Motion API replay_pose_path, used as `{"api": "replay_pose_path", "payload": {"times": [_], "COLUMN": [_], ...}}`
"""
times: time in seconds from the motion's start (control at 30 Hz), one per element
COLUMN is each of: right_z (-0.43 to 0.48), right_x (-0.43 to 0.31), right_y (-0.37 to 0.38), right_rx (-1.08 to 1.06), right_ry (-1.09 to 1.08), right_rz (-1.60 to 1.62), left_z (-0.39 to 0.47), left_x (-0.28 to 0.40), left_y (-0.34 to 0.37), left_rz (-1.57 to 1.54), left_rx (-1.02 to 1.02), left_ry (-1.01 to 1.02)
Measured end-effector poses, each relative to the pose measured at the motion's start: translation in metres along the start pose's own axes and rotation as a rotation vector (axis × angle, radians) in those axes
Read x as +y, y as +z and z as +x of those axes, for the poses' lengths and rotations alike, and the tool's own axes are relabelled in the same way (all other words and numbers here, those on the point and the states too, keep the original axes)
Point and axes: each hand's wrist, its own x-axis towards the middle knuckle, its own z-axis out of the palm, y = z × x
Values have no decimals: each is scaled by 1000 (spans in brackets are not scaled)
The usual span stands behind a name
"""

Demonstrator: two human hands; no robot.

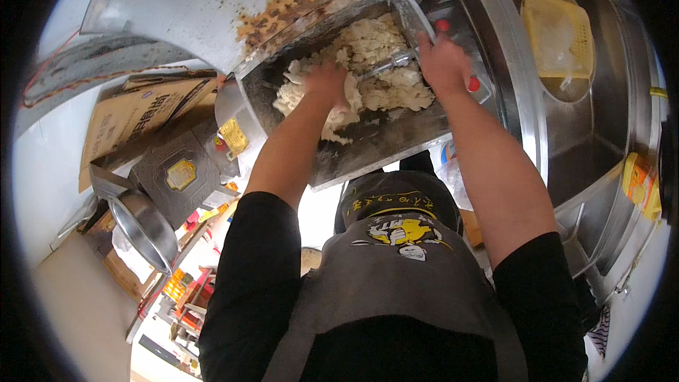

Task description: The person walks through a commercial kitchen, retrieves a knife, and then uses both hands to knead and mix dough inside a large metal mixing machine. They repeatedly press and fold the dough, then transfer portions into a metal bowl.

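A metal mixing trough [382,156] in front of me holds rough, pale dough [371,40]. My left hand [326,85] presses into the left part of the dough, its fingertips partly sunk in or hidden by it. A shiny metal mixer shaft [392,62] shows between the dough lumps. My right hand [444,66] is on the right end wall of the trough, fingers bent over its rim. Beside that hand are two red round buttons or knobs [473,84], one above and one below the wrist.
A raised metal lid [175,5] stands behind the trough. On the right, a steel sink [578,132] holds a yellow plastic basket [581,37] with a clear bag. Cardboard [116,127], a dark box [159,175] and a steel bowl [143,231] are at left.
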Motion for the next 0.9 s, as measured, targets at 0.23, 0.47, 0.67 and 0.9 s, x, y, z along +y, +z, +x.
{"api": "replay_pose_path", "payload": {"times": [0.23,0.47,0.67,0.9], "right_z": [0,-1,0,-1], "right_x": [0,-1,-2,0], "right_y": [-3,-2,-3,2], "right_rx": [-31,-6,0,40], "right_ry": [43,28,17,-4], "right_rz": [111,86,110,72], "left_z": [8,-1,-16,-26], "left_x": [24,39,15,28], "left_y": [39,70,79,78], "left_rz": [-226,-414,-833,-1052], "left_rx": [-93,-88,180,457], "left_ry": [38,64,-131,-346]}}
